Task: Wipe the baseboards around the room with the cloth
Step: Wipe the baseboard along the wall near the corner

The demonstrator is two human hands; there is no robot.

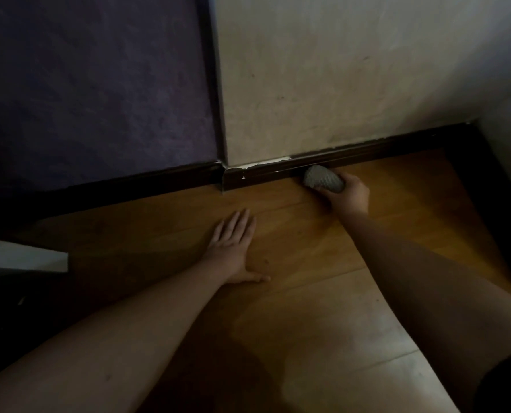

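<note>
Right hand (pixel 348 193) grips cloth (pixel 322 181), apparently against baseboard (pixel 278 171).

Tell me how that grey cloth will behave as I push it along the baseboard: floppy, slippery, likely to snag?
The cloth looks soft: it bunches in the right hand, so it probably moulds to the baseboard. Its knobbly weave likely grips rather than slides. It may catch on the chipped white edge.

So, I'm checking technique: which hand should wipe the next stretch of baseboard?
Right hand: it already grips the cloth against the baseboard. The left hand lies flat on the floor, probably bracing.
</note>
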